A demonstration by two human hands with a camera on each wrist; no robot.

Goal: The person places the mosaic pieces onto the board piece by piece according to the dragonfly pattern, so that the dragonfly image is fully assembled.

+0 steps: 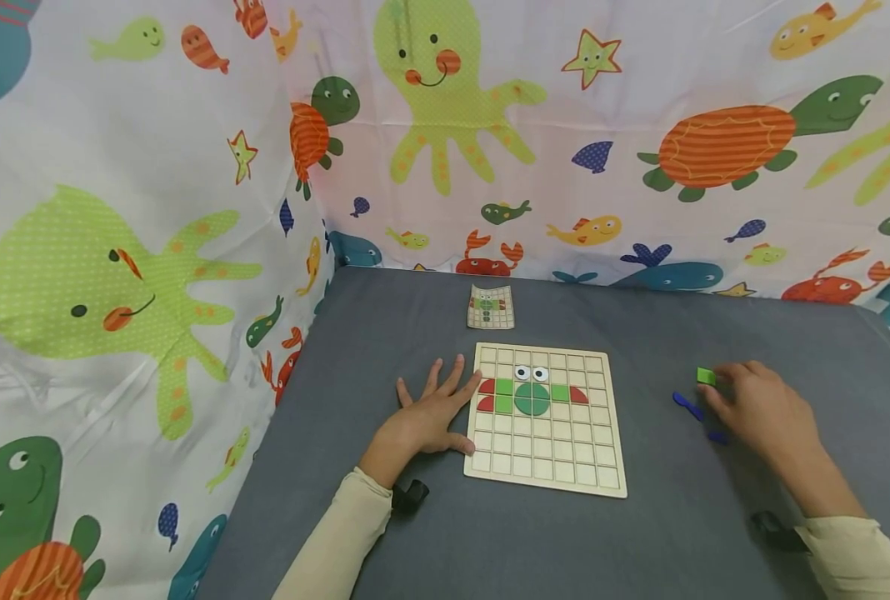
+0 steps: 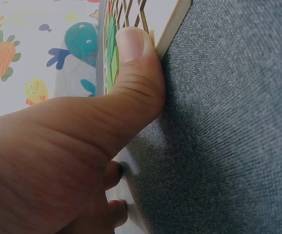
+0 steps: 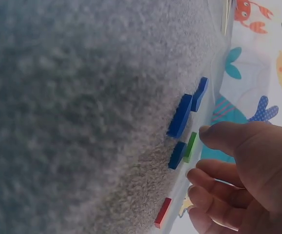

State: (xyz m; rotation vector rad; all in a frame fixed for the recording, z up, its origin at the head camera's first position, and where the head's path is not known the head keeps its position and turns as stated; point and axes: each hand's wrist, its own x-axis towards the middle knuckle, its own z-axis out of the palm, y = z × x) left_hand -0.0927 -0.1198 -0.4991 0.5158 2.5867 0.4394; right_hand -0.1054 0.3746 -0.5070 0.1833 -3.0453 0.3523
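Note:
A wooden grid board [image 1: 545, 450] lies mid-table, with two eye tiles [image 1: 531, 373], green squares [image 1: 560, 392], a dark green circle [image 1: 532, 399] and red quarter-round tiles [image 1: 578, 395] on it. My left hand [image 1: 427, 418] is spread at its left edge, fingertips and thumb at the rim; in the left wrist view the thumb [image 2: 136, 63] presses the board's edge. At right, my right hand [image 1: 767, 412] reaches to a loose green square tile [image 1: 706, 376]. Thumb and fingertips are right beside this tile [image 3: 190, 147], not visibly closed on it.
Close to the right hand lie blue pieces, one long and wavy [image 1: 687, 406], another small [image 1: 717, 437]. A red tile [image 3: 163, 213] shows in the right wrist view. Behind the board lies a small pattern card [image 1: 490, 307]. Printed sea-animal cloth [image 1: 430, 225] borders the grey table [image 1: 385, 333].

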